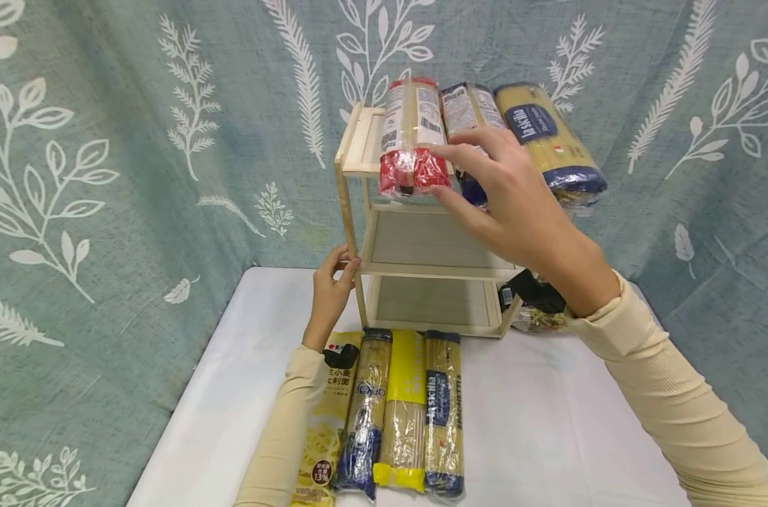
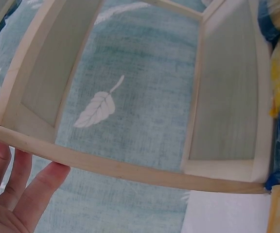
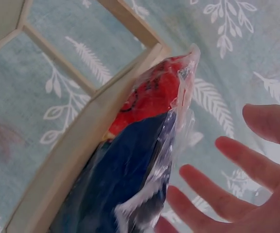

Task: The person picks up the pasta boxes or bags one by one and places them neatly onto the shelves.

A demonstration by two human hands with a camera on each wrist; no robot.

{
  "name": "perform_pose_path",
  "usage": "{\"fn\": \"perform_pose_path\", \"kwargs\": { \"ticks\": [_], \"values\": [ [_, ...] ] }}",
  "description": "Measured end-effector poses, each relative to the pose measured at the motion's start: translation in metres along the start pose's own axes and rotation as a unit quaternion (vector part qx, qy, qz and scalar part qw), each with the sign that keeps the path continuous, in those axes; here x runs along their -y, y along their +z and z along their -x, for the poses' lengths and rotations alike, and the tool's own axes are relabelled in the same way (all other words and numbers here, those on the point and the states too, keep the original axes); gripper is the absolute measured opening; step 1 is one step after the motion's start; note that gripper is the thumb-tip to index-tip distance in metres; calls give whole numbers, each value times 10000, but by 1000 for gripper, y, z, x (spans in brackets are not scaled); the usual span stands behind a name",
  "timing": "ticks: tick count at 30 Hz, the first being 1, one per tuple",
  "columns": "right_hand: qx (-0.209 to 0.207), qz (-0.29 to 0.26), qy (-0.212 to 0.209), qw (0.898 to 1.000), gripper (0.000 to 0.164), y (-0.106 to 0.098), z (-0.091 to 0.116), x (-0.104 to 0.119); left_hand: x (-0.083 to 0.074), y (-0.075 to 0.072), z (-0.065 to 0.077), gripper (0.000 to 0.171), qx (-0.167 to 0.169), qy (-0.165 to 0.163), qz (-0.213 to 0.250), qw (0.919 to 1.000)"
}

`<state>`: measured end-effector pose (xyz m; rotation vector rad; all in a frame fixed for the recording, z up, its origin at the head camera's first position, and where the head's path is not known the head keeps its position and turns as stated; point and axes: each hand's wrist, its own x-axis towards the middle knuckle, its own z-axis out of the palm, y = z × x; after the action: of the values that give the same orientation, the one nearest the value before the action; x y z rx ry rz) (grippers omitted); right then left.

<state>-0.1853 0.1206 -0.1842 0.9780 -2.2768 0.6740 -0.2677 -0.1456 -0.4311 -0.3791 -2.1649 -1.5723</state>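
Observation:
My left hand (image 1: 334, 292) holds the left front post of a wooden rack (image 1: 347, 218); in the left wrist view its fingertips (image 2: 57, 170) meet the post's edge. In front of the rack's top shelf is my right hand (image 1: 507, 183), thumb and fingers spread. The right wrist view shows a gap between these fingers and the packs. On that shelf lie a red-ended pasta pack (image 1: 414, 137), a dark-blue-ended pack (image 3: 125, 170) partly behind my hand, and a La Sicilia pasta pack (image 1: 548, 137). Their near ends jut past the shelf's front edge.
Several packs stand or lie in a row before the rack: a yellow noodle pack (image 1: 323, 436), a blue-ended spaghetti pack (image 1: 367, 394), a yellow-banded pack (image 1: 405, 366) and another La Sicilia pack (image 1: 443, 415). A clear bag (image 1: 536, 317) sits right of the rack on the white table (image 1: 548, 422).

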Motion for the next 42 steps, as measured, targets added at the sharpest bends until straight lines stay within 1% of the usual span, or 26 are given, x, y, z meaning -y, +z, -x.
{"fn": "perform_pose_path", "kwargs": {
  "ticks": [3, 7, 11, 12, 16, 18, 19, 20, 22, 25, 28, 32, 36, 37, 42],
  "values": [
    [-146, -50, -192, 9997, 32, -4, 12, 0, 0, 2, 0, 32, -21, -27, 12, 10000],
    [-271, -114, -557, 9980, 29, -6, 27, 1, 0, 2, 0, 34, -65, -93, 4, 9999],
    [-215, -241, -712, 9969, 30, -10, 43, 2, -1, 3, 0, 35, -52, -130, 52, 9999],
    [-174, -278, -733, 9968, 30, -10, 47, 1, -6, 3, 1, 34, -38, -145, 66, 9999],
    [-3, -470, -817, 9955, 28, -10, 63, -4, -5, 3, 0, 34, -51, -129, 99, 9999],
    [24, -519, -826, 9952, 24, -10, 71, -8, -4, 4, 0, 35, -40, -157, 88, 9998],
    [13, -541, -828, 9951, 21, -10, 75, -10, 1, 4, -1, 36, -50, -160, 88, 9998],
    [29, -547, -812, 9952, 21, -10, 79, -11, 1, 5, 0, 37, -51, -180, 80, 9998],
    [25, -565, -791, 9953, 25, -10, 87, -14, 1, 4, 0, 37, -59, -217, 83, 9997],
    [130, -553, -764, 9955, 35, -11, 98, -18, 0, 4, 0, 37, -82, -230, 104, 9996],
    [247, -543, -767, 9953, 36, -12, 109, -22, 0, 4, 0, 35, -81, -203, 108, 9997],
    [231, -566, -836, 9946, 36, -11, 123, -30, -1, 5, 0, 31, -62, -144, 44, 9999],
    [322, -496, -771, 9953, 37, -9, 135, -41, -2, 4, 0, 30, -43, -143, 56, 9999],
    [363, -471, -747, 9954, 37, -8, 138, -44, -3, 4, 0, 30, -44, -159, 70, 9998],
    [507, -246, -617, 9965, 39, -4, 156, -64, -27, 2, 3, 28, 14, -168, 107, 9998]
  ]
}}
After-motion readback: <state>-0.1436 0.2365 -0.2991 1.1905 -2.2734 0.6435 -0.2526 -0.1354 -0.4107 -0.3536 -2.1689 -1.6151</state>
